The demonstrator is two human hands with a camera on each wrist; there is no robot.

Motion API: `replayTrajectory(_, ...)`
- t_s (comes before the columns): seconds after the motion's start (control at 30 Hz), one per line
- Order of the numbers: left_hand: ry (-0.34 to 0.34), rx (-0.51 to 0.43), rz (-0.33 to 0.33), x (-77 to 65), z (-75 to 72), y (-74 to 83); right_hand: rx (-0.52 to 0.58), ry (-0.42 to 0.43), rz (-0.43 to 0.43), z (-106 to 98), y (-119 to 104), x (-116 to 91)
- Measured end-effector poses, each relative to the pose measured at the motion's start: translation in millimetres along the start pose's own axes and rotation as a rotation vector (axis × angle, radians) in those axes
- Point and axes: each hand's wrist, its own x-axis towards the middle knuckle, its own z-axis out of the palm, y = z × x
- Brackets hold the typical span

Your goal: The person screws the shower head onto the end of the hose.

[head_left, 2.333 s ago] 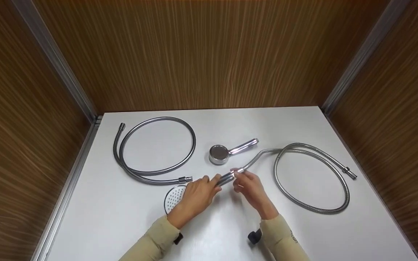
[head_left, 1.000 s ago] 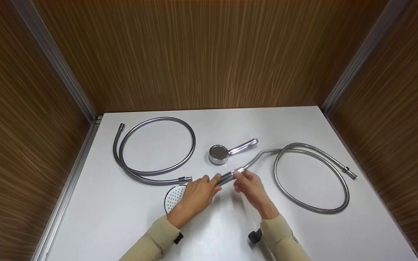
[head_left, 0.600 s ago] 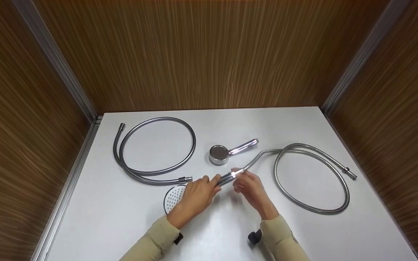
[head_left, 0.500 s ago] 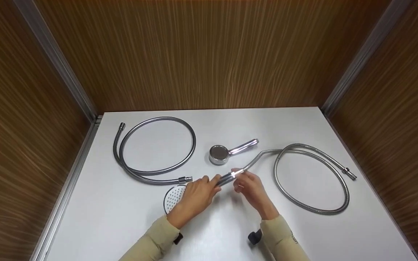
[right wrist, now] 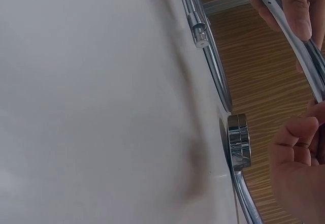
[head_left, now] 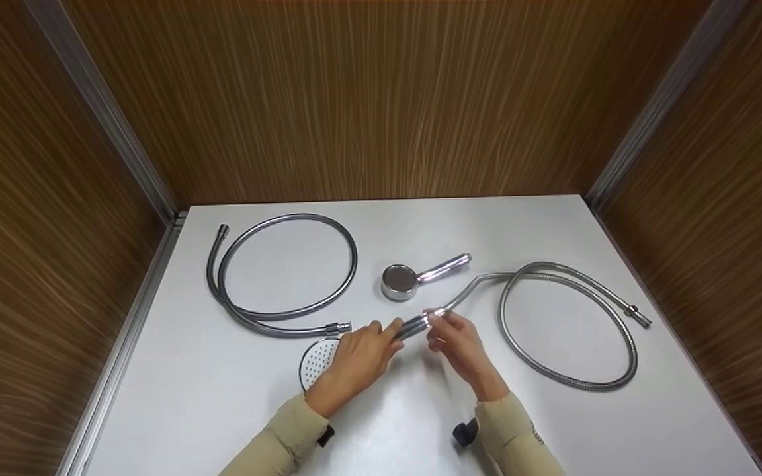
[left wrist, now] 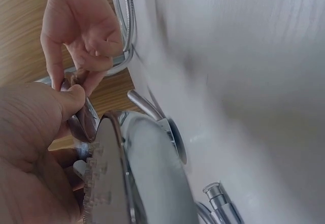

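White tabletop (head_left: 394,436) beneath, right grip (head_left: 458,345) has edged nearer the shower handle (head_left: 411,327).

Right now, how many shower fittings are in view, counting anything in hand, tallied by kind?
Hoses: 2 (left-side hose and right-side hose in the head view)
Shower heads: 2 (held shower head, loose shower head)
Total: 4

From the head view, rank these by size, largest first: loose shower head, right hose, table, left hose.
1. Table.
2. Right hose and left hose: too alike to rank.
3. Loose shower head.
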Motion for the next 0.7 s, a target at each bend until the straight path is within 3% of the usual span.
replayTrajectory(0.2, -0.034, 0.014, -0.002, 1.3, -2.8, -0.1, 0.061, -0.002, 0.015, 0.4, -3.4, -0.7)
replayTrajectory(0.7, -0.038, -0.008, -0.011, 2.1, -2.0, 0.9, -0.002, 0.021, -0.017, -1.7, -1.7, 0.7)
